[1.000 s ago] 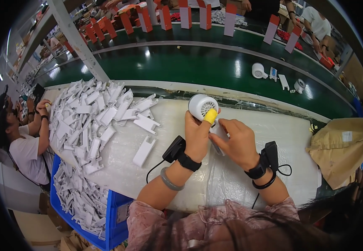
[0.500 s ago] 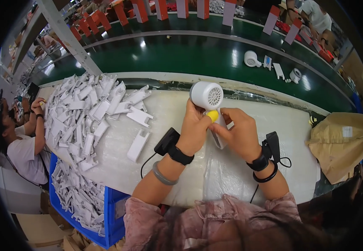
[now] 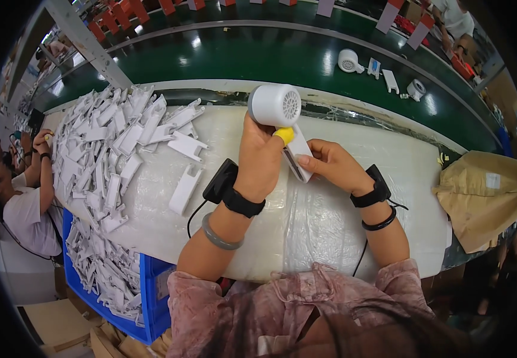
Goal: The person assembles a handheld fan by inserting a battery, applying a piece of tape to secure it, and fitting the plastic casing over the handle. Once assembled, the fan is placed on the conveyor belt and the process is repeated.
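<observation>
A white hair dryer (image 3: 279, 105), its round head showing a vent grille and a grey band, is held tilted above the table. My left hand (image 3: 258, 156) is closed round its neck, with a yellow cover on the thumb pressed against the top of the handle. The fingers of my right hand (image 3: 334, 165) pinch the lower part of the white handle (image 3: 298, 156); an open slot shows along its side. To the left lies a single white handle shell (image 3: 186, 190), next to a large heap of similar shells (image 3: 106, 140).
A blue bin (image 3: 154, 298) full of white shells stands at the lower left. Beyond the table runs a green conveyor (image 3: 240, 56) carrying dryer parts (image 3: 350, 61). A brown paper bag (image 3: 479, 197) sits at the right end. Another person (image 3: 29, 209) works at the left.
The hair dryer and both hands sit slightly further left in view, and the whole scene has shifted. My right hand has slid away from the neck to the handle's lower part.
</observation>
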Motion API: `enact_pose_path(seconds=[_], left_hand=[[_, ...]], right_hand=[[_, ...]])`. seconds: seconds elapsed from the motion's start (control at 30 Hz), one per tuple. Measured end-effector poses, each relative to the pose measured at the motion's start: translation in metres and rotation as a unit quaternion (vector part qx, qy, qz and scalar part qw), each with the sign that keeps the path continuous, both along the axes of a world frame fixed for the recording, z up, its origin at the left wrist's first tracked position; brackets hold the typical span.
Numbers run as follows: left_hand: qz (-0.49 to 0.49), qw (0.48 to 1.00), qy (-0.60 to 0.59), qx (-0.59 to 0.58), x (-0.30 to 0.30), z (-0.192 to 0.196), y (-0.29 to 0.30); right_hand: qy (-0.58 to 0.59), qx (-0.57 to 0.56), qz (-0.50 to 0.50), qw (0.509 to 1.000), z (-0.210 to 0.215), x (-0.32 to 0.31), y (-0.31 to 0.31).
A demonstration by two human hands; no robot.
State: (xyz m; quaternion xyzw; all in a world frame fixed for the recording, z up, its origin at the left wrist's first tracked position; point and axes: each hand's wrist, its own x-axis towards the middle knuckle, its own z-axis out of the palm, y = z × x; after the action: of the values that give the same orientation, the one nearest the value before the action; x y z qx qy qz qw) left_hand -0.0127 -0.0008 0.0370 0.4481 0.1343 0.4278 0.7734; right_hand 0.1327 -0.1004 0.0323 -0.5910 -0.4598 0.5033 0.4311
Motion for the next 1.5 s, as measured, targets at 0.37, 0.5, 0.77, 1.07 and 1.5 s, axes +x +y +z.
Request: enact_pose_path(seconds=[0.37,0.5,0.77,1.07,1.5], left_hand=[[0.006,1.0,-0.012,-0.008,0.0,0.006,-0.001],[-0.006,0.999,-0.03,-0.026,0.0,0.007,-0.001],[-0.012,0.999,-0.036,-0.031,-0.001,0.004,-0.001],[-0.023,0.998,-0.041,-0.039,0.002,0.006,0.0],[-0.137,0.989,0.04,-0.035,0.0,0.006,-0.002]], right_hand=[[0.178,-0.015,0.043,0.983,0.006,-0.001,-0.001],[0.171,-0.018,0.04,0.984,0.002,-0.001,-0.002],[0.171,0.012,0.035,0.985,0.001,-0.003,-0.005],[0.134,0.032,0.004,0.99,0.0,-0.003,-0.006],[0.082,0.085,-0.022,0.993,0.0,-0.01,-0.008]])
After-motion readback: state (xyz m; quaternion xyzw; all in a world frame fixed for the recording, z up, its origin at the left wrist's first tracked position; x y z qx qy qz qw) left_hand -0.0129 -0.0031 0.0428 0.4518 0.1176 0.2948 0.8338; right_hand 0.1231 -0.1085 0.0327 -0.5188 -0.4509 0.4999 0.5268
